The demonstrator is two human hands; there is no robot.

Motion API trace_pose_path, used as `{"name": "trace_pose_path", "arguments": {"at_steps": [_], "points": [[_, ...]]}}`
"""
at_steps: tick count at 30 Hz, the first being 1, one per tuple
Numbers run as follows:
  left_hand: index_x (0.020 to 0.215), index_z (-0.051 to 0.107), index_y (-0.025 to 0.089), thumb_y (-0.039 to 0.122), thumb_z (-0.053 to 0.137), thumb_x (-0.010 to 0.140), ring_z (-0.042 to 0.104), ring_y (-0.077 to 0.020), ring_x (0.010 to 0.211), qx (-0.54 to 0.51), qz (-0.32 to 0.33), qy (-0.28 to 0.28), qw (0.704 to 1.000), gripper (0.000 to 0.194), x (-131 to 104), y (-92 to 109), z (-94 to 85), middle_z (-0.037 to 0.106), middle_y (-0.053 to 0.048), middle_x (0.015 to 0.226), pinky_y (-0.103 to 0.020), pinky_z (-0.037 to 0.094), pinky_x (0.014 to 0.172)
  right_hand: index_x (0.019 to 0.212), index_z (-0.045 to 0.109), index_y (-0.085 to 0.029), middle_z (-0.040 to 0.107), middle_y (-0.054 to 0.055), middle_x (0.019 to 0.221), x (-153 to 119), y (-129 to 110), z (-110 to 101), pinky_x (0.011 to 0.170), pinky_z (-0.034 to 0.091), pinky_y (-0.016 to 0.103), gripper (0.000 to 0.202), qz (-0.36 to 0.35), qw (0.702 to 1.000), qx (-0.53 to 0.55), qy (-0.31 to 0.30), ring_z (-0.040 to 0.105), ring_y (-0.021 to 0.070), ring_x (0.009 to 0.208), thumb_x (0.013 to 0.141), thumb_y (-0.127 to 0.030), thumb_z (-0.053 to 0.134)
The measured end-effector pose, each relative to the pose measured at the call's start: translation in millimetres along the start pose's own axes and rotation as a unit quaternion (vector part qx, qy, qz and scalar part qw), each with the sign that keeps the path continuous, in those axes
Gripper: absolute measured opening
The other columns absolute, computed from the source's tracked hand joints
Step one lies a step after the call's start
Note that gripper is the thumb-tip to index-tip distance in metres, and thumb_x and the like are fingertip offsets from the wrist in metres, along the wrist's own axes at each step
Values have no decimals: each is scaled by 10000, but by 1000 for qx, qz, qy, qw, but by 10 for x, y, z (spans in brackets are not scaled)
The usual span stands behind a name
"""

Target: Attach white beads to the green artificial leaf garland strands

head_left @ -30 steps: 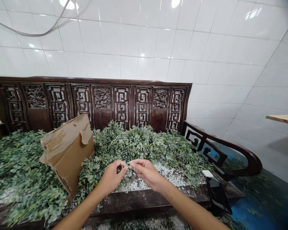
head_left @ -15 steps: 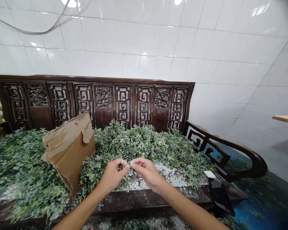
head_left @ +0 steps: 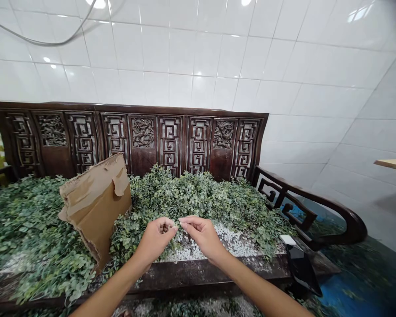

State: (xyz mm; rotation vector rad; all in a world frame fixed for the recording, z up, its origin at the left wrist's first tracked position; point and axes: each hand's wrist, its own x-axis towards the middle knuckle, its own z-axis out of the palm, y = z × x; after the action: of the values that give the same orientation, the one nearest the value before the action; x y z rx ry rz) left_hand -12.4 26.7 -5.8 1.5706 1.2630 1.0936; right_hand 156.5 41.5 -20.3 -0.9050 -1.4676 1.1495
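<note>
We face a white tiled wall [head_left: 185,53] that meets a second tiled wall [head_left: 376,149] at a corner on the right. Against it we have one long, dark wooden bench [head_left: 178,275], its back made of nine panels, six of open lattice and three with carved tops; one scrolled armrest [head_left: 356,224] curves out at the right. The seat carries a thick heap of green foliage [head_left: 198,189], too tangled for us to count its sprigs. On the floor at the lower right we see a blue surface [head_left: 338,288] with loose greenery. One torn piece of brown cardboard [head_left: 100,211] stands tilted among the leaves, left of our hands. One grey cable [head_left: 48,44] loops down the wall, and the end of one wooden board [head_left: 394,164] juts in at the right. Our left hand [head_left: 155,240] and right hand [head_left: 204,237] are just beside each other above the front of the seat, thumb and forefinger pinched together on each; whatever may be between the tips is too small to tell. One black, glossy device [head_left: 302,268] lies at the seat's right end, with one small white item [head_left: 287,240] by its upper end. Smallest are the white bits [head_left: 232,242], too many to count, scattered on the seat beneath and right of our hands, next to the foliage.
</note>
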Motion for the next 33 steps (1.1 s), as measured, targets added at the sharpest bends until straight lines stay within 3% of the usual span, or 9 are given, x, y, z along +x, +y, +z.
{"name": "trace_pose_path", "arguments": {"at_steps": [3,9,16,20,24,33], "points": [[683,540,192,376,573,753,396,-130,600,-27,-2,3,1000,200,2,-23,8,419,59,608,-236,304,584,887,762,-206,715,54,890,-5,-14,15,663,430,283,208,0,1000,-1,-9,586,175,754,769,-368,704],[679,523,197,329,571,747,418,-130,620,-58,3,-5,998,156,-9,-23,18,445,53,627,-229,316,593,855,719,-173,653,1,671,-25,-14,85,552,376,239,248,24,1000,20,-2,506,122,588,737,-391,738],[674,545,196,305,616,719,544,-157,690,-95,-4,-13,995,137,0,-12,16,578,24,669,-240,406,655,837,733,-178,707,34,756,-29,-49,115,672,447,286,249,30,998,49,4,591,170,703,729,-402,745],[680,560,194,322,632,714,596,-177,720,-118,-7,-21,993,151,2,-17,8,621,9,672,-268,450,697,834,750,-199,704,27,745,-30,-70,112,634,444,282,238,41,998,54,9,592,177,695,721,-409,748],[674,558,192,322,636,713,596,-172,704,-113,-2,-25,993,156,-1,6,1,623,6,670,-269,456,690,817,746,-192,686,19,705,-37,-88,118,578,416,263,244,54,996,66,17,564,155,641,702,-407,766],[664,575,184,299,646,687,600,-169,701,-118,-12,-19,993,137,-17,64,4,633,4,667,-272,468,690,806,724,-178,697,21,742,-31,-69,119,659,444,274,259,53,995,87,14,589,153,680,684,-399,787]]}}
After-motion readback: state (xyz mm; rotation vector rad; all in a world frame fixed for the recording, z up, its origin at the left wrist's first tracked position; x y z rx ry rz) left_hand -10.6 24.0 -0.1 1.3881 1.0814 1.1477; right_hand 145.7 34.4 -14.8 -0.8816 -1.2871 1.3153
